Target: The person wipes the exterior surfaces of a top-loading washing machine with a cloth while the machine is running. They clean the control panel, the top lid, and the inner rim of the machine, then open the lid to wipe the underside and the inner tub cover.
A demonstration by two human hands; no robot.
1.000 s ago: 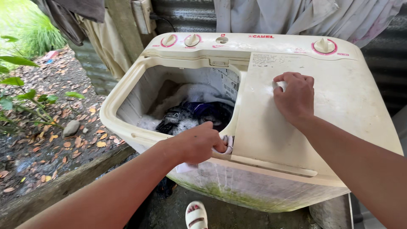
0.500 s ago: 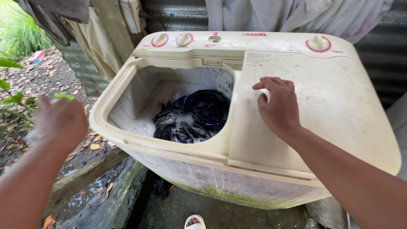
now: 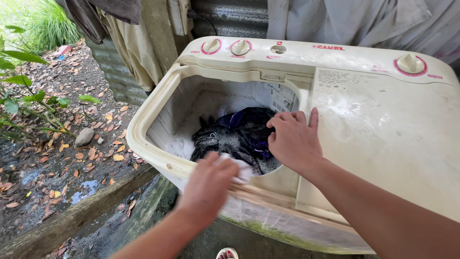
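A cream twin-tub washing machine (image 3: 383, 144) stands in front of me with its left tub (image 3: 139, 129) uncovered. Dark blue and black patterned laundry (image 3: 230, 136) lies in the tub in soapy water. My right hand (image 3: 293, 141) rests on the divider at the tub's right edge, fingertips touching the dark laundry. At the tub's near rim is my left hand (image 3: 208, 184), blurred, its fingers curled around a small white piece of cloth (image 3: 238, 168). Three pink-ringed knobs (image 3: 240, 47) sit along the back panel.
A corrugated metal wall (image 3: 230, 19) and hanging cloths (image 3: 120, 33) are behind the machine. Left of it lie leaf-strewn wet ground (image 3: 57, 144), a stone (image 3: 84, 136), green plants (image 3: 28, 96) and a wooden beam (image 3: 72, 218). A sandalled foot (image 3: 227, 253) shows below.
My left hand swung out to the left, then came back to the tub's near rim with something white. My right hand slid left from the lid to the tub's edge.
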